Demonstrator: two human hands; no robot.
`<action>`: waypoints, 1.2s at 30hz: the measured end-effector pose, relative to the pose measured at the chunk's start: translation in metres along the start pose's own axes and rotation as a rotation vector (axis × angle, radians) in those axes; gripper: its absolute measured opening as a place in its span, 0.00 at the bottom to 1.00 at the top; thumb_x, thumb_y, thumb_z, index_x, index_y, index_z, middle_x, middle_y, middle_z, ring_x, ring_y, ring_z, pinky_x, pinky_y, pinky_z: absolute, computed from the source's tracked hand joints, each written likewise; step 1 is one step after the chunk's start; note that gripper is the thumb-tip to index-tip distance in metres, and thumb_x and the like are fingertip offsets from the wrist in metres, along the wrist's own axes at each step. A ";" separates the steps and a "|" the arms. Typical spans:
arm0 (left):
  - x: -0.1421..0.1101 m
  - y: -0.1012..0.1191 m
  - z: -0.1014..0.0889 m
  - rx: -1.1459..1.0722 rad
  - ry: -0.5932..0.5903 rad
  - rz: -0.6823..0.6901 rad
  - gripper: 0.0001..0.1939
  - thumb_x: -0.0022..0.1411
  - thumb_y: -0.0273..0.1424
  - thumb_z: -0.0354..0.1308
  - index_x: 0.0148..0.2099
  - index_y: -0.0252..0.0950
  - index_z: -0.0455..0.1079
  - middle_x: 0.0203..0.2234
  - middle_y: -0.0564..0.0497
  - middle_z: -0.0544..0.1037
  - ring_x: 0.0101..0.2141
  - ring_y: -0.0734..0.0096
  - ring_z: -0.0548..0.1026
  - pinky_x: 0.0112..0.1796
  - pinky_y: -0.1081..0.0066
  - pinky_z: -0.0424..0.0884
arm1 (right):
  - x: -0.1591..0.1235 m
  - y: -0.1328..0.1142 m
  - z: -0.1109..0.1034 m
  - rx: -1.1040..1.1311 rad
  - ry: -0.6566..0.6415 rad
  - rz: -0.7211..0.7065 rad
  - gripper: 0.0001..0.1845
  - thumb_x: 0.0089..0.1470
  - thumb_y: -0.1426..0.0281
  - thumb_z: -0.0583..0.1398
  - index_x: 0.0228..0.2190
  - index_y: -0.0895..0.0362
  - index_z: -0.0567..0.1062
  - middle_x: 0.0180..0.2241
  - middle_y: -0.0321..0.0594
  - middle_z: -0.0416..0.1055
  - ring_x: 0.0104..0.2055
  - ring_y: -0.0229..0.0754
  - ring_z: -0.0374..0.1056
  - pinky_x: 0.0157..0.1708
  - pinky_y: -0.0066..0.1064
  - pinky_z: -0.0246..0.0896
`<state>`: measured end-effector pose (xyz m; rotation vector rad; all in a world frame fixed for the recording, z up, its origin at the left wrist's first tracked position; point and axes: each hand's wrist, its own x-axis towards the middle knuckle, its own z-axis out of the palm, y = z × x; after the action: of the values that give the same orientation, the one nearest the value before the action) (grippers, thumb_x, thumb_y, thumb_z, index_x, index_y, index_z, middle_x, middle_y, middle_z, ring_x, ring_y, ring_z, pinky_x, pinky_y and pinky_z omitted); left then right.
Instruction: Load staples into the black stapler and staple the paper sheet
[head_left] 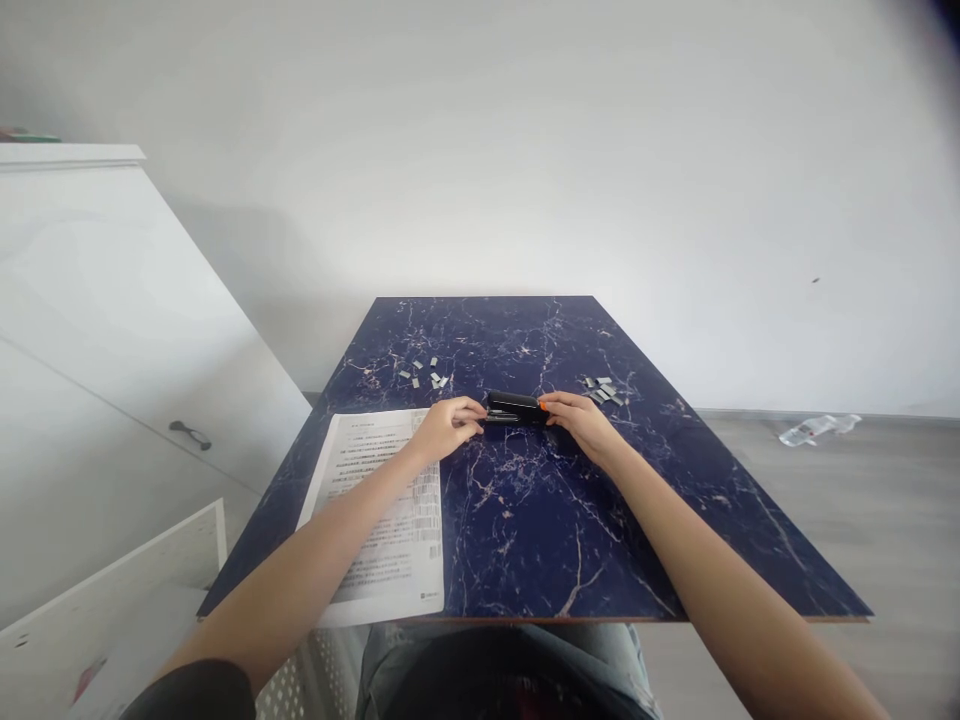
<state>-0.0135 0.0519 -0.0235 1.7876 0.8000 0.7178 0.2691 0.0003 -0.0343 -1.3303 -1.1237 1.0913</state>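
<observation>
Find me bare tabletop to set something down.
Free: the near stretch of table between the paper and right forearm, and the far strip beyond both clusters of small pieces. Crowded: the middle, where the left hand and right hand hold the stapler.

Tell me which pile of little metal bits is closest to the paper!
The pile on the left, just beyond the top edge of the paper. The other pile is farther right, beyond the right hand.

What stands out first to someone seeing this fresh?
Probably the dark blue marbled table in the middle, with both bare hands, left and right, meeting at a black stapler. Printed sheets lie under the left arm, and small silvery pieces sit in two clusters farther back.
</observation>
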 end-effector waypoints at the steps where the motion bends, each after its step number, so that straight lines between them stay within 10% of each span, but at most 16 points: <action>1: 0.000 0.000 0.000 0.002 -0.006 0.004 0.13 0.59 0.26 0.58 0.47 0.35 0.73 0.47 0.40 0.81 0.40 0.60 0.82 0.35 0.66 0.77 | 0.000 0.000 0.000 0.001 0.000 0.001 0.15 0.46 0.58 0.68 0.34 0.53 0.82 0.35 0.42 0.76 0.36 0.45 0.69 0.40 0.38 0.68; 23: -0.005 0.008 0.005 0.128 0.033 0.058 0.12 0.61 0.26 0.55 0.47 0.39 0.70 0.44 0.46 0.82 0.40 0.62 0.82 0.38 0.66 0.77 | 0.000 0.001 0.005 -0.109 0.038 -0.053 0.15 0.51 0.59 0.63 0.37 0.53 0.82 0.34 0.39 0.76 0.32 0.41 0.67 0.37 0.36 0.65; 36: -0.004 0.006 -0.004 0.255 0.268 0.090 0.09 0.62 0.24 0.53 0.40 0.38 0.73 0.37 0.49 0.83 0.36 0.66 0.81 0.41 0.66 0.76 | -0.014 -0.016 0.023 -0.770 -0.032 -0.582 0.23 0.59 0.62 0.62 0.56 0.48 0.73 0.53 0.44 0.73 0.54 0.55 0.66 0.58 0.50 0.58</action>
<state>-0.0177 0.0492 -0.0175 1.9900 1.0321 0.9646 0.2431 -0.0097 -0.0188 -1.3950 -1.9110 0.2384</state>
